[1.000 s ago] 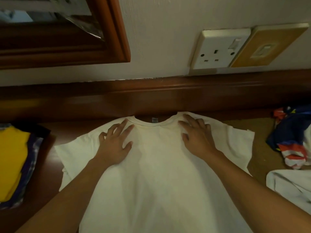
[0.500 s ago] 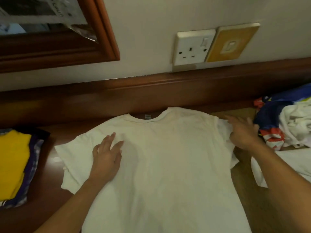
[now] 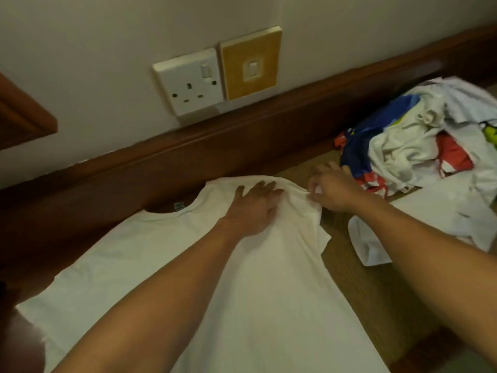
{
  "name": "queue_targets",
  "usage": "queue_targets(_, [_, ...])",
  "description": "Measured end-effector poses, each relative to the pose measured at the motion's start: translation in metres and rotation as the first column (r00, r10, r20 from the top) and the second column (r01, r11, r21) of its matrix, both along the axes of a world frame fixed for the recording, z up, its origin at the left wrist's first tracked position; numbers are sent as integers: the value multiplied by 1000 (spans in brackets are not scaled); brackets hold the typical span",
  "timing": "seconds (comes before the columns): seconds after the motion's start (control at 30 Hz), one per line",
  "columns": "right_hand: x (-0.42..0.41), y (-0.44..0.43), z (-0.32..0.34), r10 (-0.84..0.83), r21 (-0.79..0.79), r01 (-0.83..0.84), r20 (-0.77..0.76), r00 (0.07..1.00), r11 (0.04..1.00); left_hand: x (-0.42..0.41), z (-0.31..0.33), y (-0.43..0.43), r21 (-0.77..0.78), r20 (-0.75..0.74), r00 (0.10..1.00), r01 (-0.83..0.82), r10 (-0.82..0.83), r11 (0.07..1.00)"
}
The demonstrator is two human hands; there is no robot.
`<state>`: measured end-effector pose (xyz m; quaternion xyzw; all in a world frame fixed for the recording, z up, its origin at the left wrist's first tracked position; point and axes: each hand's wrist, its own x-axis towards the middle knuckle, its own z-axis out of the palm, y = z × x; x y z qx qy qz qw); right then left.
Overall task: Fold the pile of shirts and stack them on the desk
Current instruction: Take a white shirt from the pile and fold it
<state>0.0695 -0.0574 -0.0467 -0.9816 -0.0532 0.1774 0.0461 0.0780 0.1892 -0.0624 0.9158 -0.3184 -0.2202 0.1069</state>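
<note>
White shirt lay spread flat, front down or up I could not tell, on the desk, collar toward the wall and nearly touching the wooden rail at the back. Left hand rested palm down on the shoulder area just right of the collar, fingers straight and spread, pressing the cloth and not gripping it. Right hand was just beside it at the shirt's right edge, thumb and fingertips pinching a bit of the sleeve fabric, the cloth bunched between the two hands. Pile of shirts, unfolded, white mixed with blue and red, sat on the desk to the right, close behind the right hand. Another white garment lay loose under and beyond the right forearm. On the wall above: a white socket with a yellow switch plate touching its right side. Corner of a wooden frame showed at far left.
</note>
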Motion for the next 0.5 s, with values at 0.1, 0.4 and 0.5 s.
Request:
queue_targets(0.1, [-3,-18,12,-241,431,261,-101,965,864,5,-19,-10,139,-46,999,9,-2,990])
queue_targets(0.4, [-25,-51,33,-244,398,383,-358,902,834,5,-21,-20,183,-7,999,-42,44,982])
queue_targets(0.5, [-31,-56,33,-533,586,494,-122,837,642,9,-12,-30,221,-1,999,-46,48,974])
